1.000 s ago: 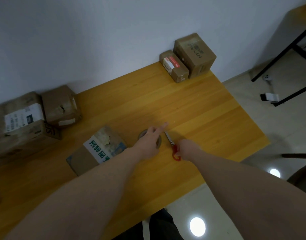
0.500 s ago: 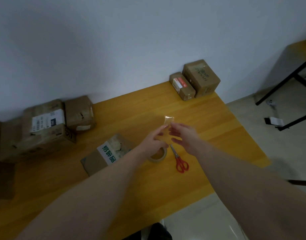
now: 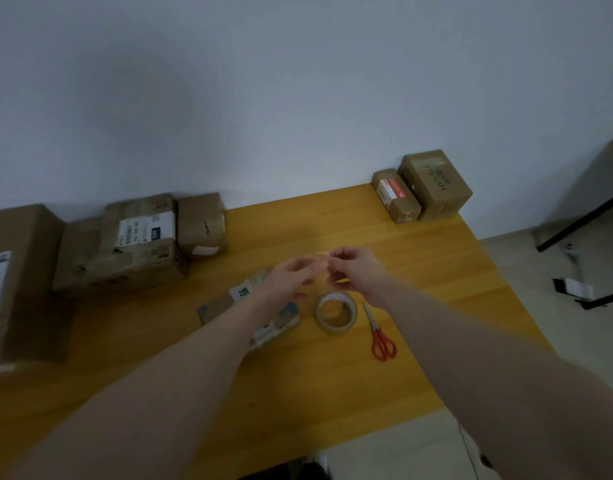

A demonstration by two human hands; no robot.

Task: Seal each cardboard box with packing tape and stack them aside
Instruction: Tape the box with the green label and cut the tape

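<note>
Both hands meet above the middle of the wooden table (image 3: 436,271). My left hand (image 3: 291,275) and my right hand (image 3: 353,268) pinch a short strip of clear tape (image 3: 320,259) between their fingertips. Below them the roll of packing tape (image 3: 336,311) lies flat on the table. A small cardboard box with a white and green label (image 3: 242,296) lies under my left forearm, partly hidden. Red-handled scissors (image 3: 379,332) lie just right of the roll.
Several cardboard boxes (image 3: 142,244) stand along the wall at the left, with a large one (image 3: 17,282) at the far left. Two small boxes (image 3: 423,188) sit at the back right corner. A black metal frame (image 3: 582,220) stands on the floor to the right.
My right hand left the scissors and my left hand left the roll; both rose and now hold a tape strip between them. The camera tilted up.
</note>
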